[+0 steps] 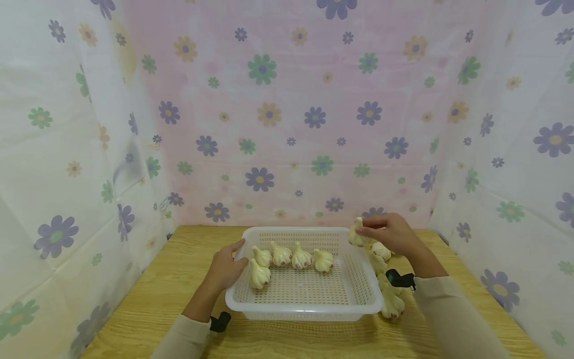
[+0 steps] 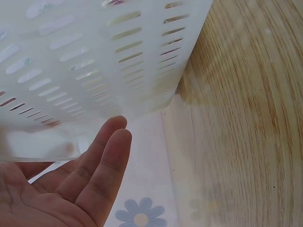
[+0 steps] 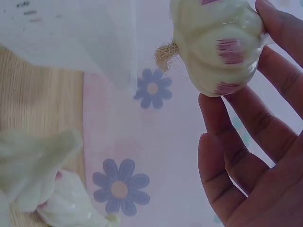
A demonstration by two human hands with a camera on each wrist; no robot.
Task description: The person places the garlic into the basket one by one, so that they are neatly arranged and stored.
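A white plastic basket (image 1: 305, 310) with slotted walls stands on the table and holds several garlic bulbs (image 1: 302, 257) along its left and back part. My left hand (image 1: 226, 267) holds the basket's left rim, the thumb over the edge. In the left wrist view its fingers (image 2: 106, 165) lie fairly straight along the outer wall. Above the basket's back right corner, my right hand (image 1: 392, 237) pinches a garlic bulb (image 3: 222, 47) between thumb and fingertips. The bulb's root tuft points away from the palm in the right wrist view.
More garlic bulbs (image 1: 392, 303) lie heaped on the wooden table (image 1: 179, 279) against the basket's right side, partly under the right wrist. Flower-printed cloth (image 1: 287, 124) hangs at the back and both sides.
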